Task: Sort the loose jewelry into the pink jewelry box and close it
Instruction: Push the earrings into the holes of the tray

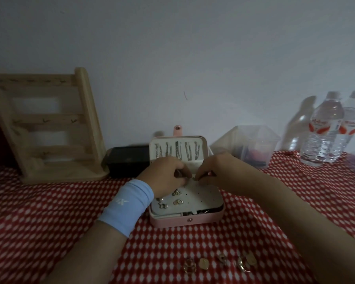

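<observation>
Box: the pink box (193, 221) stands open mid-table, lid (205, 144) upright at the back with silvery pieces hanging inside.
Panel: a white holed panel (203, 198) fills the base; pinned earrings (177, 201) sit at its left.
Right hand: the right hand (215, 169) is over the panel's back edge, fingers curled, tips pinching a small stud (193, 177).
Left hand: the left hand (166, 175) is just beside it, fingers curled down; I cannot tell if they hold anything.
Wristband: the wristband (125, 203) is light blue with a white "X" mark.
Loose jewelry: gold pieces (221, 258) lie in a row near the front edge.
Table: the table (49, 212) wears a red cloth with white spots.
Behind: a wooden rack (47, 128), a black tray (127, 160) and a clear tub (252, 144).
Bottles: two bottles (324, 130) stand far right, red-and-white labels too blurred to read.
</observation>
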Motion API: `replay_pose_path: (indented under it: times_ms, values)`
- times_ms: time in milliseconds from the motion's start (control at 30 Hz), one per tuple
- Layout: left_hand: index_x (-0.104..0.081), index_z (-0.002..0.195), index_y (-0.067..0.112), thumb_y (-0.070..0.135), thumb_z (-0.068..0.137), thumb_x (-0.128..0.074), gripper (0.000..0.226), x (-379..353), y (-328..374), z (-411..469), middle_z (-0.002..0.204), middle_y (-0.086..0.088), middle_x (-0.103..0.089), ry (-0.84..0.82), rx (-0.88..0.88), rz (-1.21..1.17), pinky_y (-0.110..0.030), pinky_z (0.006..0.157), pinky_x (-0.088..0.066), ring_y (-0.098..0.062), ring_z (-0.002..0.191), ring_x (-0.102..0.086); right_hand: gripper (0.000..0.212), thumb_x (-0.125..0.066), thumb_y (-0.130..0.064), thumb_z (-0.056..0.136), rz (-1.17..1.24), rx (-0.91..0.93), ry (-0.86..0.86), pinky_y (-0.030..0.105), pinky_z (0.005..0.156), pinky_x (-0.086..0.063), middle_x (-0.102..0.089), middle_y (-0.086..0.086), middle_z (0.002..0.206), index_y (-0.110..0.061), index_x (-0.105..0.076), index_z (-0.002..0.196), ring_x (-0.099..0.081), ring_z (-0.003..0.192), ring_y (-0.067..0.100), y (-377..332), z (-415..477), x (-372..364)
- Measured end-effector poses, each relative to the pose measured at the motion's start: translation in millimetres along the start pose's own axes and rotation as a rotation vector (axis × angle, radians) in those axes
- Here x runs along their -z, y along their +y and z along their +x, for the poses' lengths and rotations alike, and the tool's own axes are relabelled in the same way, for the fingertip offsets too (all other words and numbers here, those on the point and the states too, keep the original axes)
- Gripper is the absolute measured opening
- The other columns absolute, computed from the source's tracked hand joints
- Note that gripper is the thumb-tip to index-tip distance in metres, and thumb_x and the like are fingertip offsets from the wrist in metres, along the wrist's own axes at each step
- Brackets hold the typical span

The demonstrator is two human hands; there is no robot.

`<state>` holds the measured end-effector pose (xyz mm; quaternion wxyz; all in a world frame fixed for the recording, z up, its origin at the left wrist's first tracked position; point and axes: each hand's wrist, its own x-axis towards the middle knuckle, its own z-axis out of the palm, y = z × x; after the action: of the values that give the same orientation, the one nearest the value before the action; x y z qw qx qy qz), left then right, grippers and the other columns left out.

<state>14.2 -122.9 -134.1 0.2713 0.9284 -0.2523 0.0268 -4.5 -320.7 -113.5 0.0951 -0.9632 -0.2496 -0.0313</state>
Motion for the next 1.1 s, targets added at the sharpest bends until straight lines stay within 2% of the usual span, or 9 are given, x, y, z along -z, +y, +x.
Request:
replay_pose_path:
  times_ms: [133,267,467,633,767,867,967,1100]
  values:
    - [-0.073,0.108,0.026,0.022,0.09,-0.067,0.019,-1,0,0,0.114,0.008,-0.062,-0.012,-0.01,0.015,-0.023,0.097,-0.045,-0.01,0.107,-0.057,0.021,-0.066,-0.024,0.095,-0.054,0.046,0.013,0.02,0.09,-0.049,-0.072,-0.011,0.107,-0.03,-0.075,0.113,-0.062,0.092,0.005,0,0,0]
    - [-0.07,0.116,0.032,0.027,0.094,-0.06,0.024,-4,-1,3,0.121,0.007,-0.055,-0.063,-0.04,0.124,-0.033,0.107,-0.037,-0.013,0.117,-0.048,0.021,-0.065,-0.023,0.096,-0.06,0.069,0.019,0.011,0.085,-0.043,-0.072,-0.012,0.108,-0.03,-0.075,0.113,-0.062,0.091,0.003,0,0,1]
    - [-0.069,0.117,0.033,0.025,0.092,-0.062,0.027,-3,-1,2,0.118,0.01,-0.056,-0.056,-0.046,0.116,-0.032,0.104,-0.041,-0.01,0.112,-0.051,0.019,-0.069,-0.023,0.093,0.031,0.063,-0.002,0.004,0.075,-0.04,-0.072,-0.016,0.105,-0.029,-0.077,0.11,-0.057,0.077,-0.008,3,-3,2]
    - [-0.065,0.123,0.032,0.022,0.089,-0.066,0.036,0,0,-1,0.119,0.011,-0.061,-0.043,-0.045,0.087,-0.025,0.098,-0.046,-0.005,0.106,-0.056,0.019,-0.069,-0.024,0.093,0.019,0.053,-0.063,0.003,0.072,-0.042,-0.072,-0.017,0.106,-0.03,-0.076,0.11,-0.056,0.079,-0.011,2,-7,4]
    - [-0.069,0.113,0.031,0.021,0.088,-0.067,0.027,-1,3,-5,0.117,0.011,-0.059,-0.003,-0.069,0.095,-0.021,0.099,-0.041,-0.005,0.11,-0.052,0.021,-0.067,-0.025,0.094,-0.017,0.05,-0.082,0.003,0.07,-0.038,-0.071,-0.017,0.109,-0.03,-0.075,0.112,-0.054,0.079,-0.009,-1,-8,5]
    - [-0.074,0.099,0.03,0.021,0.085,-0.07,0.017,0,7,-8,0.111,0.012,-0.059,0.015,-0.11,0.121,-0.022,0.1,-0.039,-0.006,0.109,-0.049,0.02,-0.066,-0.025,0.094,-0.03,0.058,-0.085,0.006,0.079,-0.04,-0.072,-0.015,0.11,-0.03,-0.075,0.112,-0.058,0.086,-0.004,-5,-8,5]
    - [-0.076,0.093,0.036,0.029,0.086,-0.069,0.012,-1,8,-12,0.106,0.017,-0.057,-0.018,-0.13,0.162,-0.028,0.101,-0.038,-0.006,0.108,-0.045,0.02,-0.064,-0.024,0.096,-0.072,0.063,-0.085,0.017,0.091,-0.047,-0.072,-0.012,0.111,-0.029,-0.076,0.111,-0.061,0.097,0.004,-10,-8,7]
    - [-0.076,0.095,0.042,0.03,0.088,-0.067,0.016,-2,6,-18,0.103,0.021,-0.054,-0.038,-0.155,0.15,-0.029,0.1,-0.041,-0.004,0.106,-0.045,0.02,-0.062,-0.024,0.097,-0.13,0.071,-0.098,0.019,0.091,-0.047,-0.071,-0.011,0.11,-0.026,-0.075,0.112,-0.061,0.098,0.007,-12,-8,10]
